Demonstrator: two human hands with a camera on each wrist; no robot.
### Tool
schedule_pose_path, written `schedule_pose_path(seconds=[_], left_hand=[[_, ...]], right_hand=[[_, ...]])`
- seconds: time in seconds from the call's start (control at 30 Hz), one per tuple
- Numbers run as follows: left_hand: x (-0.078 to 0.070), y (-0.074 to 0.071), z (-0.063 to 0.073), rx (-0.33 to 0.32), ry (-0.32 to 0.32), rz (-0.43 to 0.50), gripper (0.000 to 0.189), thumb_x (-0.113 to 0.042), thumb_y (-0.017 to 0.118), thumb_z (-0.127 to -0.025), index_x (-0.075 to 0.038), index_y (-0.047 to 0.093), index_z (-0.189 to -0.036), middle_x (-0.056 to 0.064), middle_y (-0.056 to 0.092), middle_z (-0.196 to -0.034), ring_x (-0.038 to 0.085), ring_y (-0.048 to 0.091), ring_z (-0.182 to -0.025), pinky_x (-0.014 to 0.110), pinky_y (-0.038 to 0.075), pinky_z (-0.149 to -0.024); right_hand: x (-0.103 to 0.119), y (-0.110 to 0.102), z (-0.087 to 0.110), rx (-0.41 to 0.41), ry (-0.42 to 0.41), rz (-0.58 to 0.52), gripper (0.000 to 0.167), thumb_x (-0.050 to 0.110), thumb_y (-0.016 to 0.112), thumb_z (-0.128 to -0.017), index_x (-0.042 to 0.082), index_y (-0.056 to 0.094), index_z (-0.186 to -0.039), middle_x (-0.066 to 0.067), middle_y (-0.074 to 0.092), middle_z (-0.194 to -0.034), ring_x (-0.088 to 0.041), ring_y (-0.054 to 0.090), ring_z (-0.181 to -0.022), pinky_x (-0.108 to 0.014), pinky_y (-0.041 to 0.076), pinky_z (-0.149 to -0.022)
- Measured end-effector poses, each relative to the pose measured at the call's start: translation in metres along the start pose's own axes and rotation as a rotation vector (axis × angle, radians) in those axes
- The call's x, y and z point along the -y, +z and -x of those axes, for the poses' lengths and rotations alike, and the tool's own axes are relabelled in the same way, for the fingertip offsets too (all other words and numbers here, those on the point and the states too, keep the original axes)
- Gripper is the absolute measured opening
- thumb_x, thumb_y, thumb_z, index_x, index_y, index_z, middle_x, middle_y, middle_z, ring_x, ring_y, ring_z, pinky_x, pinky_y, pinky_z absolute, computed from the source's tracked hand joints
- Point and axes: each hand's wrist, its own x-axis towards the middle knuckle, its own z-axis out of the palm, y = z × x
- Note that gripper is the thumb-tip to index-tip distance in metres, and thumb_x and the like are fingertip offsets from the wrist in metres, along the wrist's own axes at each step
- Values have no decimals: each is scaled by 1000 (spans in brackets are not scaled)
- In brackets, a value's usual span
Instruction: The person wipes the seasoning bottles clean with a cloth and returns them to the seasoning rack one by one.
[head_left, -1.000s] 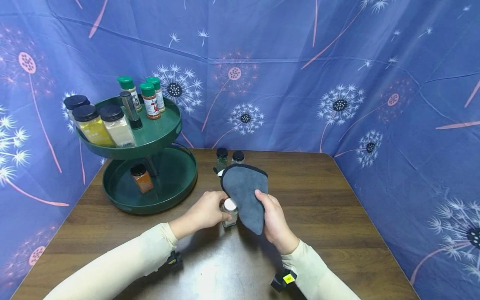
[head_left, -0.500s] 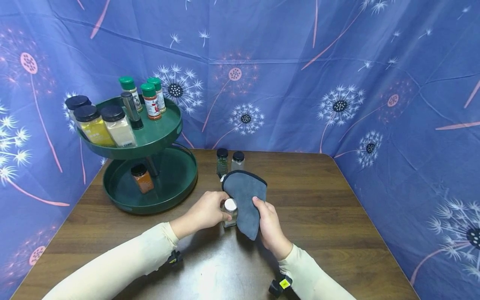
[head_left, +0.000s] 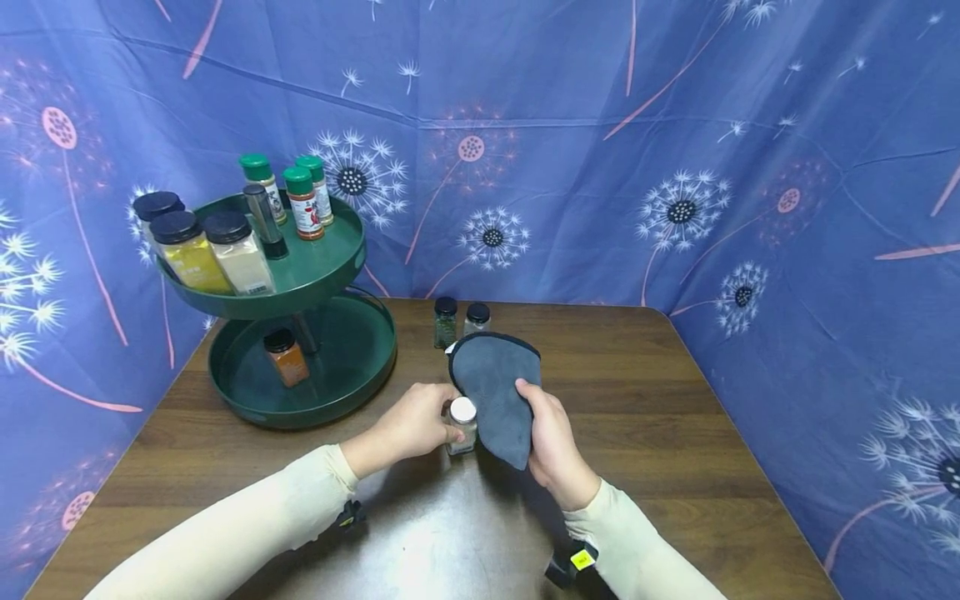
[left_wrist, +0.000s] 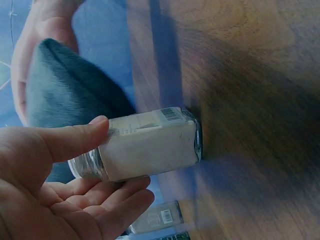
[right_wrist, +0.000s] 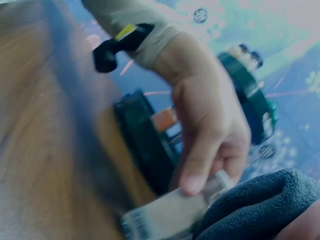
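My left hand (head_left: 412,421) grips a small square glass jar (head_left: 467,433) with a white-topped lid, thumb on one side and fingers on the other. The jar stands upright on the table, and pale contents and a barcode label show in the left wrist view. In my right hand (head_left: 553,446) is a grey-blue cleaning cloth (head_left: 495,383) with dark edging and a small white tag. The cloth bunches against the jar's right side, and in the right wrist view its folds (right_wrist: 255,212) overlap the jar's upper end. My right thumb lies on the cloth; most other fingers are hidden behind it.
Two black-lidded jars (head_left: 445,323) stand behind the cloth near the table's back edge. At left is a two-tier green turntable rack (head_left: 348,392); its upper tier bears several spice bottles, its lower one an orange spice jar (head_left: 288,362). A patterned blue curtain (head_left: 570,208) surrounds the table.
The cloth in my right hand dipped toward me half a second ago, then came back up and slightly right. My left hand and the jar stay almost where they were.
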Motion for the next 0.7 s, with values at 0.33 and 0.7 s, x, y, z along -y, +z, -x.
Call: schedule_pose_path(seconds=[0.33,0.7], left_hand=[[-1,0,0,0,-1,19,33,-20,94,-70,-14,70,-92,-7,67,-81,10,57,-73,33,49,-70],[3,3,-1,-7,-1,23,37,-20,95,-69,-14,72,-97,-8,68,-84,10,59,-77,34,50,-74]], right_hand=[[-20,-7,2,-14,-2,64,26,24,45,-107,7,62,-97,1,69,-86,-11,67,-78,-26,56,-73],[-23,-8,-1,5,84,124,32,24,46,-107,10,61,-82,3,66,-68,-9,62,-58,-25,51,-57]])
